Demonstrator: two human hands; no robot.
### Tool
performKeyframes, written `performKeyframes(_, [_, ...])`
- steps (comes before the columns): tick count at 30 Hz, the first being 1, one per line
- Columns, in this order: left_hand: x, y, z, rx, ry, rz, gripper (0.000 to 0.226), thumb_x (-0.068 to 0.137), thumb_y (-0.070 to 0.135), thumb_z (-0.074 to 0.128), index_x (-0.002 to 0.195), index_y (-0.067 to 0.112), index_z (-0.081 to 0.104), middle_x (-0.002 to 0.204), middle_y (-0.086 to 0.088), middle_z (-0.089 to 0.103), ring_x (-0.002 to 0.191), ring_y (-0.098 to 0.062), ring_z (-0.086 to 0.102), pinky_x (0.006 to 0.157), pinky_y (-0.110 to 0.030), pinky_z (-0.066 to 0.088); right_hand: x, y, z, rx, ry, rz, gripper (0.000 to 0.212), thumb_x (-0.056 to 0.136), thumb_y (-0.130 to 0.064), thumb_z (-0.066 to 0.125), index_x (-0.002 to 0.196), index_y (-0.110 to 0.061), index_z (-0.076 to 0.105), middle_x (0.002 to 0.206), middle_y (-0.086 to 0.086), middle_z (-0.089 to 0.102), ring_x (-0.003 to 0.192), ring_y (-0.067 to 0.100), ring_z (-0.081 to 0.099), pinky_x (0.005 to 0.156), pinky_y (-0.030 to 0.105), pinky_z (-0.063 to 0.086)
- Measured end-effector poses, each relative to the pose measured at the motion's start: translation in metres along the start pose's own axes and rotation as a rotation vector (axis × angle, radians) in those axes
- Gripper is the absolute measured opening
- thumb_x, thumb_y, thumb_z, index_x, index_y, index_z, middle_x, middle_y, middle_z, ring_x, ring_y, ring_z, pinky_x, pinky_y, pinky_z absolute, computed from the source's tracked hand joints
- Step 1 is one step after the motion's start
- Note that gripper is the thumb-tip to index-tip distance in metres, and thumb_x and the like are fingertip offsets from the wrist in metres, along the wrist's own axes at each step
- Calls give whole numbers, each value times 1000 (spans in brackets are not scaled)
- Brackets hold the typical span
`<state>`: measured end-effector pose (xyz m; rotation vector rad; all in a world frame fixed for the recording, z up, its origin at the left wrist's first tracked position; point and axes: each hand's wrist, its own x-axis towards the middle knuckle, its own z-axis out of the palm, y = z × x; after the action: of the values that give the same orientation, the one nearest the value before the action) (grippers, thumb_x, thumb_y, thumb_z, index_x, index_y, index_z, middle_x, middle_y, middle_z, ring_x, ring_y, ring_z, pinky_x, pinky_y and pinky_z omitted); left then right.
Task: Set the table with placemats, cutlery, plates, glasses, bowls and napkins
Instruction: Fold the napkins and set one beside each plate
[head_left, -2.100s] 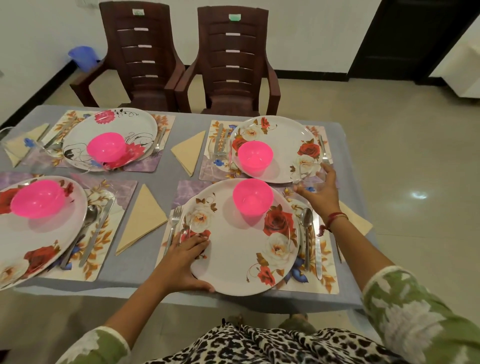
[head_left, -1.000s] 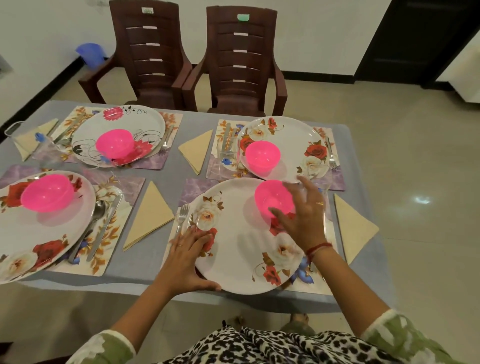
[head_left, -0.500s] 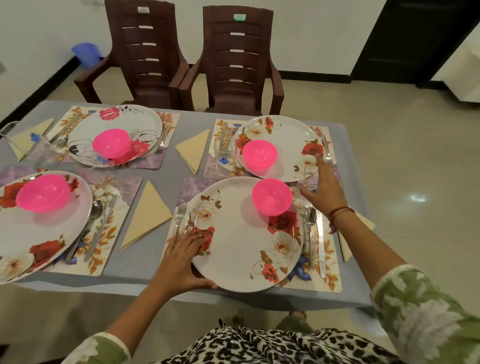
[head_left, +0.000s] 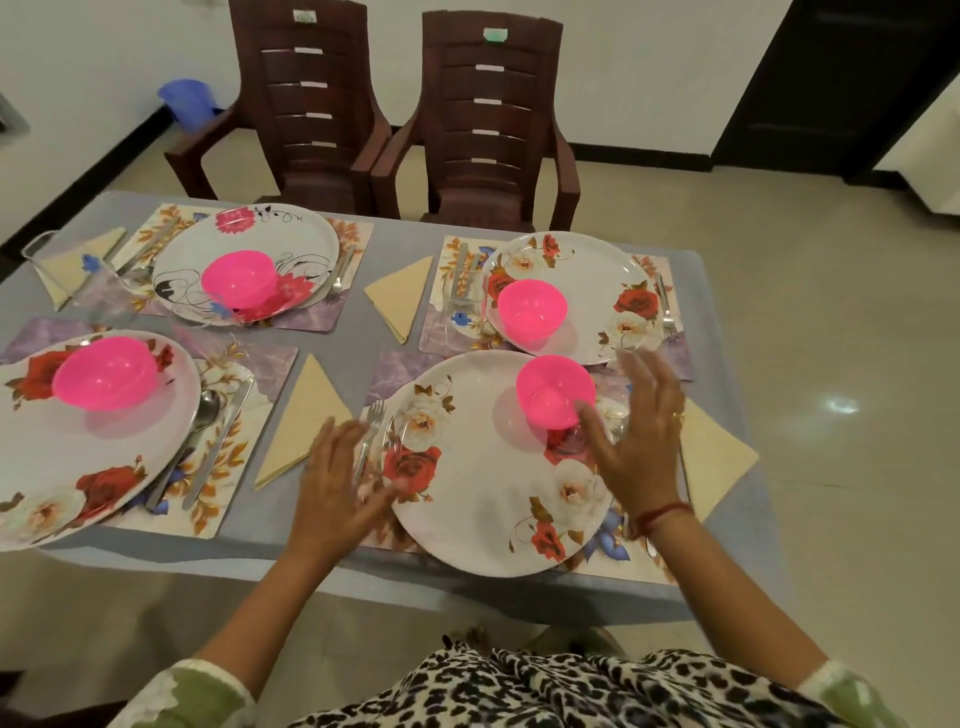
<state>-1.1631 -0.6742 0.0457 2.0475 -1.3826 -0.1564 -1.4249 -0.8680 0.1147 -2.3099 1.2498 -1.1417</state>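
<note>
- While I square up the last setting, my left hand spreads wide beside the plate.
- My right hand, wide and holding nothing, hovers by the pink bowl.

There is only one view, from a camera on the person's head, looking forward and steeply down over the table. It is close to the near edge, and two chairs stand at the far side.

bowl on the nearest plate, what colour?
Bright pink bowl, clearest in the head view.
</note>
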Motion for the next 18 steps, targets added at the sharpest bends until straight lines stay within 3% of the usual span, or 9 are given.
performKeyframes(3, [10,5,-13,-22,114,-27,62,83,50,51,129,8,48,134,-13,49,135,-27,32,107,-45,32,-46,-14,19,28,-204,-78,51,84,-38,55,130,-22,41,138,7,36,128,26,37,98,48,45])
performKeyframes(5, [12,13,-17,-53,112,-39,55,84,46,50,123,8,53,128,-12,54,129,-24,39,103,-39,34,-59,-21,26,55,-275,-76,42,84,-35,53,124,-25,45,131,3,39,123,21,38,93,45,49])
performKeyframes(8, [9,18,-22,-75,73,-111,51,84,49,49,116,12,59,122,-8,60,126,-17,43,100,-34,35,-55,-37,32,123,-316,-98,39,84,-33,53,122,-25,47,125,3,45,118,16,40,93,36,45])
performKeyframes(12, [3,15,-39,-29,90,-173,48,84,47,48,115,13,62,119,-5,63,124,-23,48,98,-36,38,-39,-53,42,255,-330,-38,40,84,-25,60,123,-24,50,126,-1,40,120,11,37,99,29,34])
performKeyframes(18, [1,0,-86,44,217,-223,42,86,40,50,112,8,62,107,0,62,102,-8,52,86,-17,37,-19,-75,64,406,-345,45,34,83,-23,58,117,-21,57,119,-5,41,114,7,40,97,23,34])
